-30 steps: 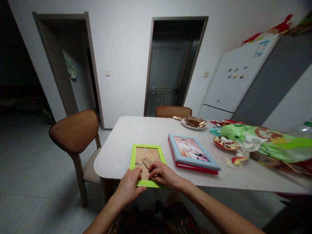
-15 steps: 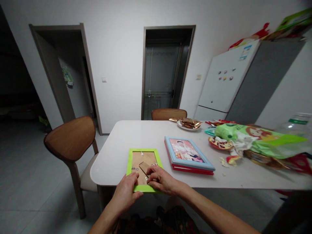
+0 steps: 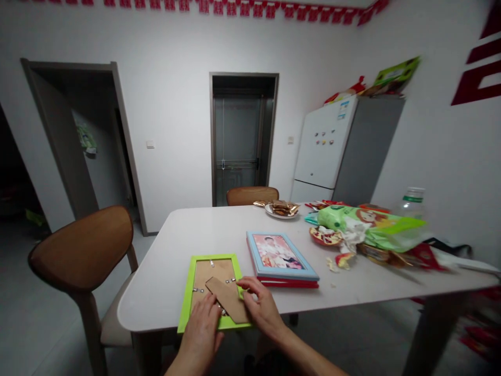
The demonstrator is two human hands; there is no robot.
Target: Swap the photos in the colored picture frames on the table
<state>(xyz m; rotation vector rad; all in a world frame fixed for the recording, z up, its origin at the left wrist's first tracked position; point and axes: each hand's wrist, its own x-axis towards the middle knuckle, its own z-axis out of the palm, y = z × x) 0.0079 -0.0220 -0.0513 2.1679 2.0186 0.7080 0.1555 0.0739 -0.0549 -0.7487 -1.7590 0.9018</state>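
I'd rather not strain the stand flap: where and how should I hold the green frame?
Probably the left border of the green frame, coming from the left: that straight rail is mostly bare, while the left hand lies across the near border and the right hand is at the right border. Avoid the stand flap, slanting across the backing.

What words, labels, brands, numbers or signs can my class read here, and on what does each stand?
No text can be read.
Sticker on fridge: too small.
Green plastic bag: print too blurred.
Green package atop fridge: too blurred.
Red hanging trim: too small.
Red wall sign: cut off, unreadable.
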